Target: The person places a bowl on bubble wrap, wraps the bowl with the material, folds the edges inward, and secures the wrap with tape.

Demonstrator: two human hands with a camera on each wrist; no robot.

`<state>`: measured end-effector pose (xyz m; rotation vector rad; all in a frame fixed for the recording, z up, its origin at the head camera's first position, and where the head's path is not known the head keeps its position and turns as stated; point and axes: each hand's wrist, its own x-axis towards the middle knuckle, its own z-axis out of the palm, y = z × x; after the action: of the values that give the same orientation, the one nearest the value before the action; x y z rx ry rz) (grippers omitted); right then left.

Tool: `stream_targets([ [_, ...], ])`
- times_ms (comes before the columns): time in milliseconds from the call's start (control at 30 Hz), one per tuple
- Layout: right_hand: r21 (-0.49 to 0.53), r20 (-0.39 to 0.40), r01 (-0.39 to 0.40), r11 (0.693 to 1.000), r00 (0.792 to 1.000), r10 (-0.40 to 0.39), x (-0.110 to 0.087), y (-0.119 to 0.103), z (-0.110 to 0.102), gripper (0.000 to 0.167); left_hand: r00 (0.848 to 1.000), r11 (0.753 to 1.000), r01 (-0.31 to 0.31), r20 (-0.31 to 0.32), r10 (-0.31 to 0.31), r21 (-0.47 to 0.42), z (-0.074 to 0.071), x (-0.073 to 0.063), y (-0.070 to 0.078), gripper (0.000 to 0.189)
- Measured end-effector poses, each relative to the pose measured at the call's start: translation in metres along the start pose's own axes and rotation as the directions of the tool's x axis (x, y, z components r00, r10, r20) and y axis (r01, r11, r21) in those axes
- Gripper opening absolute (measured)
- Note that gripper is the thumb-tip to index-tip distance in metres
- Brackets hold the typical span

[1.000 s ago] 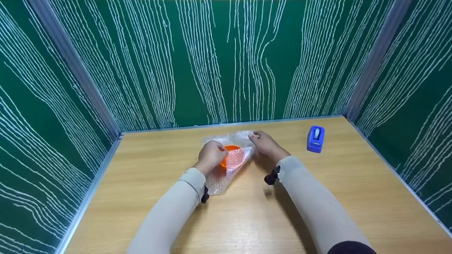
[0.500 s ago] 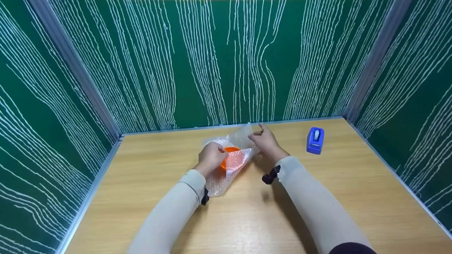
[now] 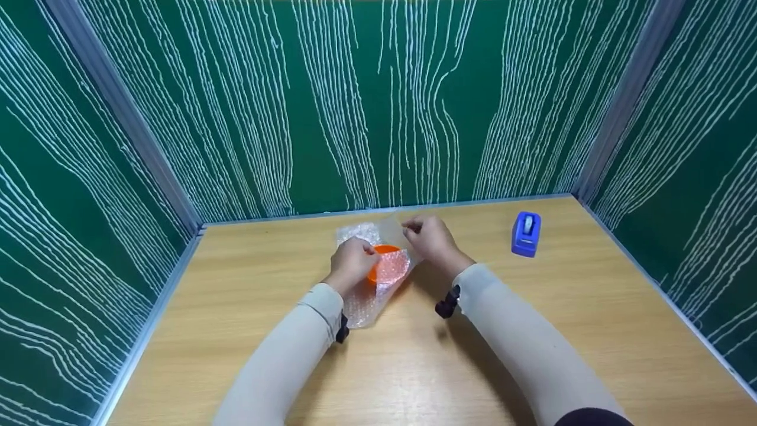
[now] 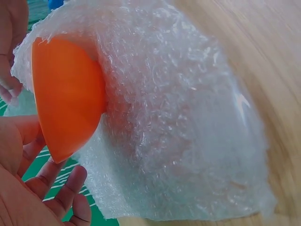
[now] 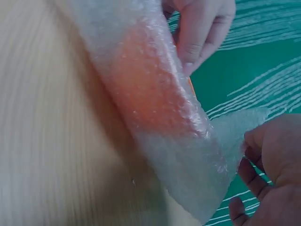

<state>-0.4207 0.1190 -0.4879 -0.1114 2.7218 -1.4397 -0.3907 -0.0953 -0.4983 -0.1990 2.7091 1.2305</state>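
Observation:
An orange bowl [image 4: 68, 99] lies partly wrapped in a sheet of bubble wrap [image 3: 361, 307] at the table's middle. One flap of the wrap folds over the bowl's near right side, and the orange shows through it. My left hand [image 3: 350, 260] holds the bowl at its rim, thumb on the inner side and fingers behind in the left wrist view. At the far right corner of the sheet, my right hand [image 3: 433, 238] pinches the edge of the wrap between thumb and fingers, lifting that corner beside the bowl.
A blue tape dispenser [image 3: 526, 235] stands on the wooden table [image 3: 248, 284] to the right. Green panels [image 3: 331, 118] with white wavy lines enclose the back and both sides.
My right hand first shifts its hold as the far corner of the wrap rises, then moves left toward the bowl with it. My left hand stays on the bowl.

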Motion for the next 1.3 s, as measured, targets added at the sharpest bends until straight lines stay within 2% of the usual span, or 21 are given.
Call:
stream_targets([
  [33, -0.008, 0.011, 0.012, 1.0, 1.0, -0.012, -0.002, -0.001, 0.0, 0.026, 1.0, 1.0, -0.019, 0.002, 0.019, -0.002, 0.003, 0.009, -0.007, 0.01],
  [167, -0.058, 0.065, 0.072, 0.996, 0.996, -0.068, -0.01, -0.002, 0.002, 0.02, 1.0, 1.0, -0.021, 0.015, 0.021, -0.013, 0.003, 0.012, -0.009, 0.011],
  [233, -0.087, 0.094, 0.105, 0.991, 0.991, -0.097, -0.014, -0.001, 0.002, 0.019, 1.0, 0.999, -0.027, 0.012, 0.027, -0.022, 0.003, 0.009, -0.009, 0.01],
  [267, -0.101, 0.107, 0.12, 0.988, 0.988, -0.109, -0.017, 0.0, 0.003, 0.019, 1.0, 1.0, -0.011, 0.012, 0.011, -0.024, 0.001, 0.0, -0.003, 0.009],
  [333, -0.132, 0.134, 0.163, 0.978, 0.98, -0.145, -0.021, 0.004, 0.004, 0.019, 1.0, 0.999, -0.024, -0.005, 0.024, -0.023, 0.002, -0.004, -0.003, 0.007],
  [400, -0.18, 0.158, 0.237, 0.955, 0.965, -0.209, -0.024, 0.007, 0.005, 0.02, 0.998, 0.999, -0.054, -0.031, 0.054, 0.009, 0.002, -0.008, -0.002, 0.006],
  [467, -0.241, 0.174, 0.327, 0.914, 0.941, -0.291, -0.027, 0.011, 0.007, 0.022, 0.995, 0.996, -0.079, -0.052, 0.081, 0.036, 0.002, -0.011, -0.002, 0.009],
  [533, -0.296, 0.186, 0.414, 0.861, 0.909, -0.373, -0.03, 0.013, 0.008, 0.024, 0.992, 0.993, -0.105, -0.062, 0.108, 0.055, 0.002, -0.012, -0.002, 0.013],
  [600, -0.329, 0.196, 0.476, 0.815, 0.879, -0.434, -0.032, 0.014, 0.008, 0.026, 0.992, 0.993, -0.112, -0.06, 0.115, 0.044, 0.002, -0.012, -0.002, 0.013],
  [700, -0.358, 0.233, 0.54, 0.762, 0.842, -0.487, -0.035, 0.015, 0.007, 0.027, 0.993, 0.994, -0.105, -0.049, 0.105, 0.008, 0.003, -0.011, -0.004, 0.012],
  [800, -0.407, 0.296, 0.608, 0.682, 0.794, -0.531, -0.037, 0.017, 0.004, 0.029, 0.997, 0.997, -0.076, -0.029, 0.075, -0.028, 0.005, -0.009, -0.005, 0.009],
  [900, -0.443, 0.359, 0.643, 0.625, 0.766, -0.533, -0.039, 0.018, 0.0, 0.035, 0.999, 0.997, -0.046, -0.009, 0.046, -0.059, 0.005, -0.008, -0.006, 0.007],
  [967, -0.449, 0.39, 0.653, 0.609, 0.757, -0.524, -0.04, 0.018, -0.003, 0.038, 0.999, 0.997, -0.038, 0.001, 0.038, -0.067, 0.006, -0.007, -0.007, 0.009],
  [1100, -0.448, 0.424, 0.663, 0.6, 0.748, -0.51, -0.04, 0.018, -0.005, 0.04, 0.999, 0.996, -0.045, 0.008, 0.046, -0.073, 0.005, -0.008, -0.007, 0.012],
  [1300, -0.465, 0.437, 0.664, 0.586, 0.747, -0.501, -0.039, 0.014, -0.005, 0.037, 0.993, 0.987, -0.116, -0.031, 0.114, -0.109, -0.004, -0.01, -0.008, 0.009],
])
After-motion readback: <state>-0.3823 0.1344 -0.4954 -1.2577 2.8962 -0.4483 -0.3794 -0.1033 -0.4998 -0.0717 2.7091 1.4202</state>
